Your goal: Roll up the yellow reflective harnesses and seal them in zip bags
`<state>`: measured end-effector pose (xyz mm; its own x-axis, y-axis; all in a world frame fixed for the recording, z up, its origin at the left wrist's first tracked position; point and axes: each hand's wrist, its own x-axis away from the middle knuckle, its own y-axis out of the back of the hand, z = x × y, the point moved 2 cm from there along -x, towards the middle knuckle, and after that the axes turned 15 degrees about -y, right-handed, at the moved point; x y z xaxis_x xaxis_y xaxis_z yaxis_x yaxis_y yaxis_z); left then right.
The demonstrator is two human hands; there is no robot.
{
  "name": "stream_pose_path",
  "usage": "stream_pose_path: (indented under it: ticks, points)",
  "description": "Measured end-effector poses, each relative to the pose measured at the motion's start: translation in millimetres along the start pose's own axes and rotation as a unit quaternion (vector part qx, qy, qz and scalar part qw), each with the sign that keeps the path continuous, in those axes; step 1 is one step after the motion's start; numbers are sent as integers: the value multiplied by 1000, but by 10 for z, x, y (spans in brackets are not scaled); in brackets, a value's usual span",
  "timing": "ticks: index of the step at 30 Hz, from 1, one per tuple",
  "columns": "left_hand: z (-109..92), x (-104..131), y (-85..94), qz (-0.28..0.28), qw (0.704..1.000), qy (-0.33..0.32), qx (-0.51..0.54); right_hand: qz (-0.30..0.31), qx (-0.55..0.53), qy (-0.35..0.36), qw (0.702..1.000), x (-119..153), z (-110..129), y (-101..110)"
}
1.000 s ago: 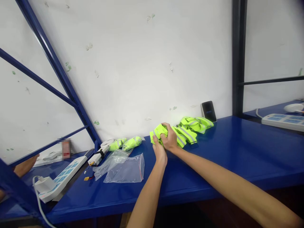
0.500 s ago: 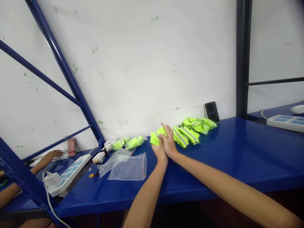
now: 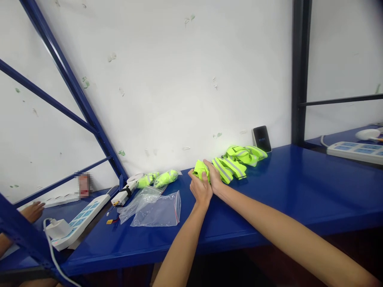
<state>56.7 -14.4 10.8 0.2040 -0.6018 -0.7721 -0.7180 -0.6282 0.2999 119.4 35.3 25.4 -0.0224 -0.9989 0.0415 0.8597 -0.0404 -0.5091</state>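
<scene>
My left hand (image 3: 200, 188) is closed around the left end of a neon-yellow reflective vest (image 3: 229, 169), which is bunched into a small roll there. Pressed against the roll from the right is my right hand (image 3: 213, 178), its fingers curled over the fabric. Beyond that hand, the rest of the vest lies in a folded strip with grey reflective bands. A second crumpled neon-yellow vest (image 3: 243, 154) rests behind it. To the left are two bagged neon-yellow bundles (image 3: 166, 178) and clear zip bags (image 3: 158, 211) lying flat.
A small clock display (image 3: 261, 138) leans at the wall. On the left are a white device with a black strap (image 3: 124, 195), a fan (image 3: 135, 177) and a power strip (image 3: 80, 223). A co-worker's hand (image 3: 33, 211) shows past the blue frame post (image 3: 100, 135). Another power strip (image 3: 356, 151) lies right.
My left fingers have wrapped round the vest's left end, which is now more tightly rolled. My right hand has curled in against it. The co-worker's hand has moved left. The view has shifted slightly.
</scene>
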Motion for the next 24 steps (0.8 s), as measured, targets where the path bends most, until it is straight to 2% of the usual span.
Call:
stream_pose_path:
  ticks: [4,6,8,11,12,14,16,18,20,24]
  points:
    - [-97,26,22,92,995,-23,1,-38,-47,-73,995,-114,104,156]
    - [-172,-39,175,161,985,-65,1,-53,-29,-65,996,-168,194,254]
    - [-238,-163,465,246,960,-134,-16,-50,-15,-41,998,-194,268,327]
    - [-197,-378,1037,423,885,-185,-59,5,20,-20,1000,-141,299,318]
    - [-130,-437,1229,462,864,-179,-88,28,35,-20,999,-100,288,283]
    - [74,-498,1552,505,836,-143,-160,71,65,-27,995,-2,241,180]
    - [319,-462,1750,528,817,-98,-209,100,91,-35,990,90,169,72]
    - [516,-367,1809,541,808,-87,-215,113,111,-50,986,147,83,-9]
    - [616,-283,1768,530,817,-98,-204,116,126,-64,983,159,5,-48]
    - [560,-235,1514,508,839,-127,-146,109,141,-54,982,102,-43,-12]
